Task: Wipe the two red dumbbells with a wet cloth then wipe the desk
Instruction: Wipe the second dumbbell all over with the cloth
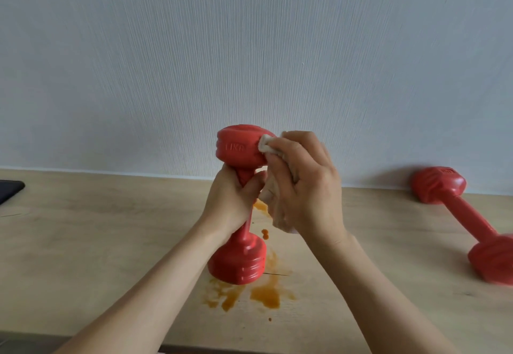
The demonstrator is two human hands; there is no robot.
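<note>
A red dumbbell (238, 148) stands on end at the middle of the wooden desk (97, 242), its lower head resting on the surface. My left hand (231, 201) grips its handle just below the upper head. My right hand (305, 187) holds a crumpled white cloth (266, 145) and presses it against the right side of the upper head. The cloth's lower part hangs out under my palm. A second red dumbbell (469, 220) lies flat on the desk at the far right, partly cut off by the frame edge.
Orange-brown sauce stains (266, 295) spread over the desk around and in front of the standing dumbbell. A dark flat object (9, 190) sits at the left edge. A pale textured wall (249, 48) rises directly behind the desk.
</note>
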